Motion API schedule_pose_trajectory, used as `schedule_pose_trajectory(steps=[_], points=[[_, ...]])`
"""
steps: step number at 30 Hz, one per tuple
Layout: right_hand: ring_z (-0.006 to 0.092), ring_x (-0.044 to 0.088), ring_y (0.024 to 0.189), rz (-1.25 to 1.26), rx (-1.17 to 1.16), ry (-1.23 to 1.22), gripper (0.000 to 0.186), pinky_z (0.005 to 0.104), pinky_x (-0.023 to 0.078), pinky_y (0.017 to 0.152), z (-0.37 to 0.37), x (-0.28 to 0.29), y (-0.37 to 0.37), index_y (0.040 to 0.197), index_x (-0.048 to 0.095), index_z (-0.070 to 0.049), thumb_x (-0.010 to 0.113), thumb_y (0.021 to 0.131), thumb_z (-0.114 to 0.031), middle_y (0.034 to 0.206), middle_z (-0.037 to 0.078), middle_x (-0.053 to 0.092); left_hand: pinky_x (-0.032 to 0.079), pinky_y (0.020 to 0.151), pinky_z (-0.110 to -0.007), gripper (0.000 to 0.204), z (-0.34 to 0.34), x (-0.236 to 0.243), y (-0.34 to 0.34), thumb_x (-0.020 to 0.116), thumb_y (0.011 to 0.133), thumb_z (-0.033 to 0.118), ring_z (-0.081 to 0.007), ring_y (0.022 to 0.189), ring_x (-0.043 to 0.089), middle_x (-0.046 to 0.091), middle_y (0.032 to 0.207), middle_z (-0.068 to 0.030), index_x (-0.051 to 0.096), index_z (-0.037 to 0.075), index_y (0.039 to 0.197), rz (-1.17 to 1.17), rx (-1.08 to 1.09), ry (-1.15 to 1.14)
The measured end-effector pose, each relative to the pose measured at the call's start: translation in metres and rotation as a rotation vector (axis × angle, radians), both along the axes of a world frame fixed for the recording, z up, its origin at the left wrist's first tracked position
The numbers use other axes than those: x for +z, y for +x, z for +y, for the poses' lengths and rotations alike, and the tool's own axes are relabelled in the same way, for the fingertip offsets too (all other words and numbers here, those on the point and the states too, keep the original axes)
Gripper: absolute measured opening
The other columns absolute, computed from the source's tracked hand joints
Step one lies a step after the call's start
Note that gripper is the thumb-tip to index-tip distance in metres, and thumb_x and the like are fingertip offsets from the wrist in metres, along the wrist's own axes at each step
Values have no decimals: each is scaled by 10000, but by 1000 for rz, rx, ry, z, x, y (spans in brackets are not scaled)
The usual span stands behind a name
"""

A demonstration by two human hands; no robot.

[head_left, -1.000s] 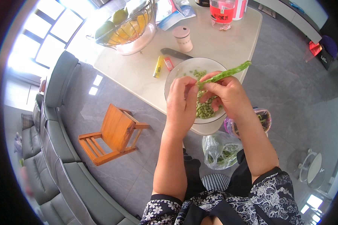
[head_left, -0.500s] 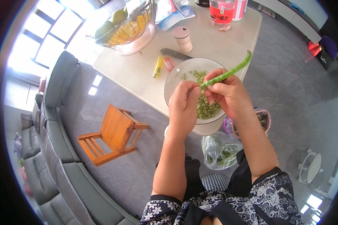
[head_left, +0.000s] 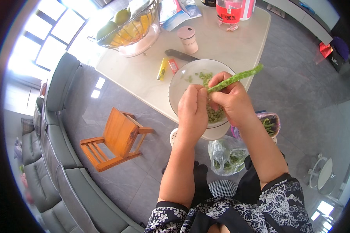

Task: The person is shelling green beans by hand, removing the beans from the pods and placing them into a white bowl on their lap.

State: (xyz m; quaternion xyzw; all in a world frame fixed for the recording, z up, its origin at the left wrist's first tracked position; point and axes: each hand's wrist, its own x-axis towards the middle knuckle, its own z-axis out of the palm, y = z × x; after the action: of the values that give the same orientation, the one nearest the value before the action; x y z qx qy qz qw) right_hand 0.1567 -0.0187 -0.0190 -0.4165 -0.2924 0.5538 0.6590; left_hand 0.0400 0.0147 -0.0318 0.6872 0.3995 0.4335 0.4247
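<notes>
A long green bean pod (head_left: 241,76) slants up to the right above the bowl, gripped near its lower end. My right hand (head_left: 233,101) is closed round it with thumb and fingers. The fingers of my left hand (head_left: 192,108) are pinched at that lower end, touching the right fingertips; the exact grip is partly hidden. Below my hands stands a wide white bowl (head_left: 179,83) with a thin dark rim. Shelled green beans (head_left: 214,115) lie in it, partly covered by my hands.
Behind the bowl are a dark-handled knife (head_left: 181,55), a yellow packet (head_left: 162,69), a red packet (head_left: 173,66), a pink-lidded cup (head_left: 188,40) and a wire fruit basket (head_left: 132,33). Below the table's edge are a plastic bag (head_left: 227,157) and a bin (head_left: 276,122). A wooden chair (head_left: 120,132) stands left.
The pod has tilted lower toward the right and now shows a paler, bumpy side. My hands have turned slightly and drawn closer together.
</notes>
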Motion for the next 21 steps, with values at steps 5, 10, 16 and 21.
schedule_pose_trajectory(steps=[5,10,16,21], points=[[125,497,534,72,-7,-44,176,246,404,480,0,4,5,873,508,-12,539,714,57,687,47,517,442,597,-309,101,7,3,-7,567,853,80,-223,640,556,585,756,-138,565,-18,878,28,-55,8],[133,505,517,134,0,-68,164,250,410,477,0,5,17,869,516,1,541,715,53,663,58,524,403,618,-177,120,8,1,-9,587,837,-20,-46,692,489,565,808,5,558,-10,953,-9,-141,-56],[134,508,519,87,47,-64,135,252,421,484,1,5,15,857,531,7,550,732,53,653,66,535,435,619,-250,109,5,2,-7,608,805,36,-141,684,546,571,808,-87,590,8,909,-77,-67,-62],[124,504,521,63,53,-64,121,241,421,487,0,4,15,848,532,7,550,739,56,655,65,541,431,613,-291,78,7,3,-5,570,809,21,-225,673,546,557,778,-122,582,-7,881,-32,-57,66]])
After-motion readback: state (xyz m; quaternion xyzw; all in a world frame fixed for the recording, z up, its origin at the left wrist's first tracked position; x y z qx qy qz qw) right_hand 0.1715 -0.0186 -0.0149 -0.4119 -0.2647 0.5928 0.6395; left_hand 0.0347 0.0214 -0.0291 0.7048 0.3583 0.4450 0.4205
